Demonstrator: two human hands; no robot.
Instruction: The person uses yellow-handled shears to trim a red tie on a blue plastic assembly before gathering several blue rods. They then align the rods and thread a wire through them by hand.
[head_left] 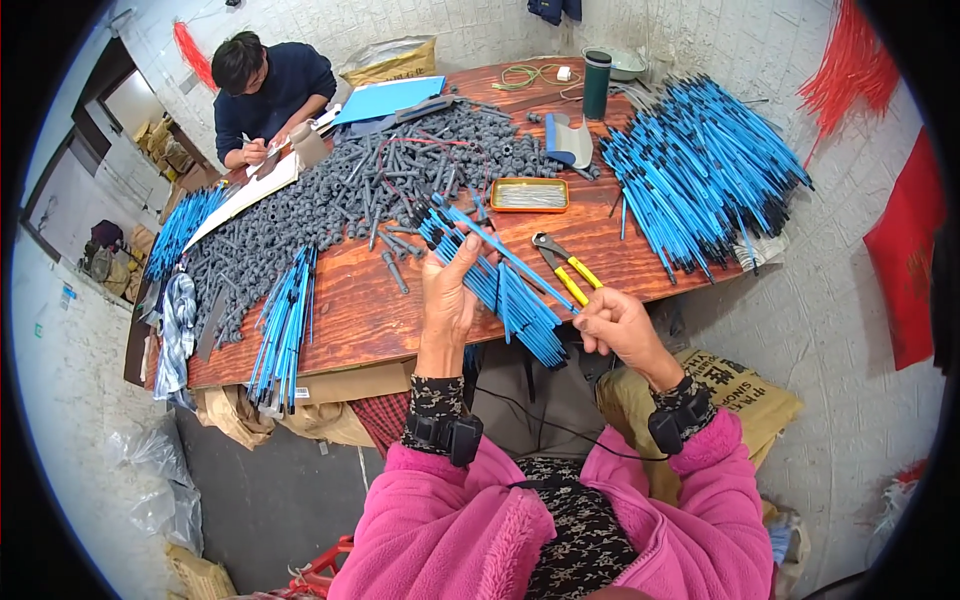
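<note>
The bundle of slim blue rods [515,310] is clamped in the left hand [448,300] at the near edge of the surface [345,335]; the right hand [620,325], apart at four o'clock, seems to pinch one blue rod [510,258] by its lower end. Probably rods are being handled singly; that calls for a steady left grip. Yellow-handled pincers [585,273] lie at two o'clock, a pin tray [530,210] at one, grey plastic fittings [330,180] at ten

Near tabletop [345,328] passable; grey heap [300,215] blocks beyond
</note>
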